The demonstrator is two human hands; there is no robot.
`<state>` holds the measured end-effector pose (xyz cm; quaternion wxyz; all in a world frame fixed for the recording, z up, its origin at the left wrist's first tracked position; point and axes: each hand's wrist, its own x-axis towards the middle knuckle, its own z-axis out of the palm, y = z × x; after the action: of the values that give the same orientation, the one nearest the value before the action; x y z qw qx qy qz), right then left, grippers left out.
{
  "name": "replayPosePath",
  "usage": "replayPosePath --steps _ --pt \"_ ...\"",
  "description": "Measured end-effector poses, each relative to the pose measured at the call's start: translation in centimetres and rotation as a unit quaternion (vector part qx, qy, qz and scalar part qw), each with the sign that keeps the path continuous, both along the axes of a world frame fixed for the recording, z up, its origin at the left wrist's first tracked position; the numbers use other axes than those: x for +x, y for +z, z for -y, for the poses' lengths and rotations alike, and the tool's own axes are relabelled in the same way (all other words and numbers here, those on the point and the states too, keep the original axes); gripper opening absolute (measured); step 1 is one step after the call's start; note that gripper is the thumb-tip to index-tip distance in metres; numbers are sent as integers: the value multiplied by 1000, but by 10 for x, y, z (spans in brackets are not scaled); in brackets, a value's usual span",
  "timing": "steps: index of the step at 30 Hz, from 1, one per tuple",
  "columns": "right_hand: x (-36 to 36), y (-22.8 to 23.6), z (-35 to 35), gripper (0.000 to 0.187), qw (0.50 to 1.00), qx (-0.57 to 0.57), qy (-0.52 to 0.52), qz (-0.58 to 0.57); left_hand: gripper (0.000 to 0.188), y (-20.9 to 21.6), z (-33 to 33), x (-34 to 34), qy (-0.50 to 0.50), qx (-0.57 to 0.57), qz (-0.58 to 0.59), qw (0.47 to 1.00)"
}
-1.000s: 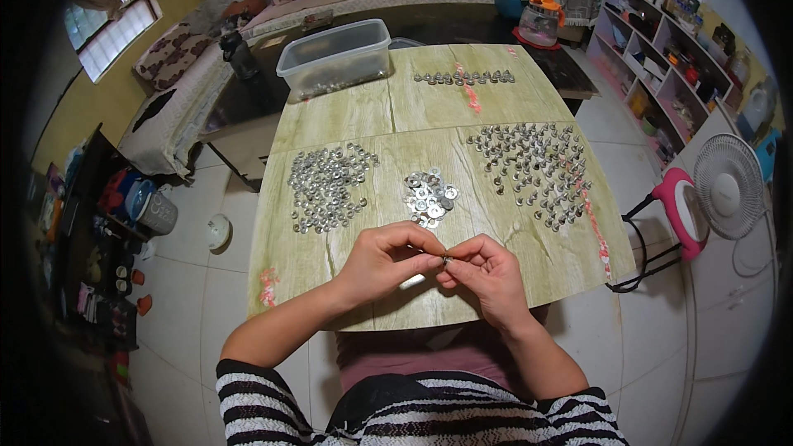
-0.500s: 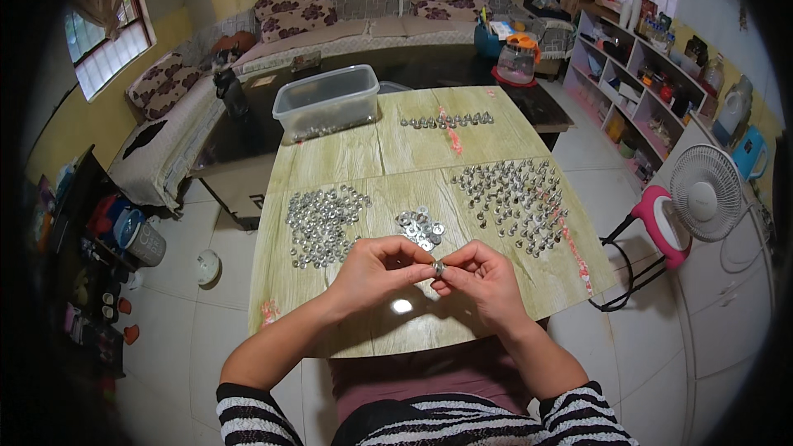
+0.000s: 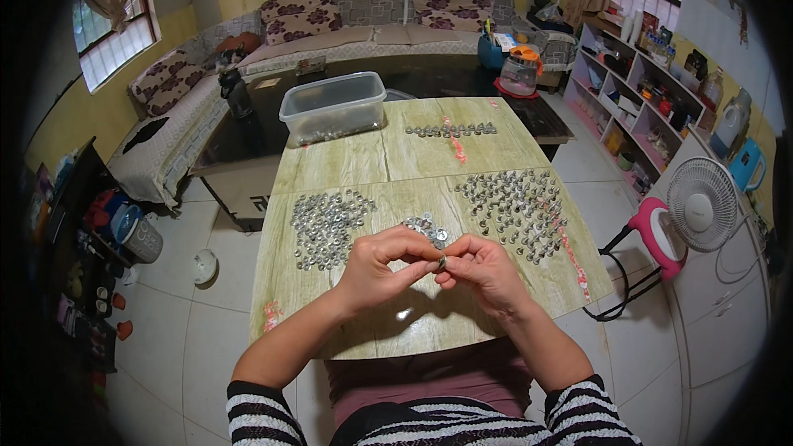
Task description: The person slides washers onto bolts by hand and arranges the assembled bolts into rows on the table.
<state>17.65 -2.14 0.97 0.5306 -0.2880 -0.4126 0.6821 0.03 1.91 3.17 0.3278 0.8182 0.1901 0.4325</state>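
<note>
Between my hands, above the near part of the table (image 3: 363, 330), is a small round metal fastener (image 3: 442, 263). My left hand (image 3: 382, 268) pinches it from one side with thumb and fingertips. From the other side the thumb and forefinger of my right hand (image 3: 487, 277) grip it too. Just beyond my fingers lies a pile of flat metal washers (image 3: 425, 227), partly hidden by my left hand. Many small round metal pieces (image 3: 326, 223) spread over the left side. On the right stand pointed, screw-like metal pieces (image 3: 516, 211).
A row of small metal pieces (image 3: 450, 130) lines the table's far part. Left of it is a clear plastic bin (image 3: 334, 111) with metal bits inside. A dark table (image 3: 413, 66) adjoins behind. A white fan (image 3: 702, 202) and a pink-seated stool (image 3: 657, 235) stand at right.
Both hands still hold the fastener, which now sits at a more slanted angle between the fingertips. My left hand covers more of the washer pile. The whole view has shifted slightly.
</note>
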Motion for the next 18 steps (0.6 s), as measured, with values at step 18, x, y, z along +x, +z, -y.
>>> replayPosePath --steps 18 --pt "-9 -13 9 13 837 359 -237 338 11 -13 7 2 6 -281 24 960"
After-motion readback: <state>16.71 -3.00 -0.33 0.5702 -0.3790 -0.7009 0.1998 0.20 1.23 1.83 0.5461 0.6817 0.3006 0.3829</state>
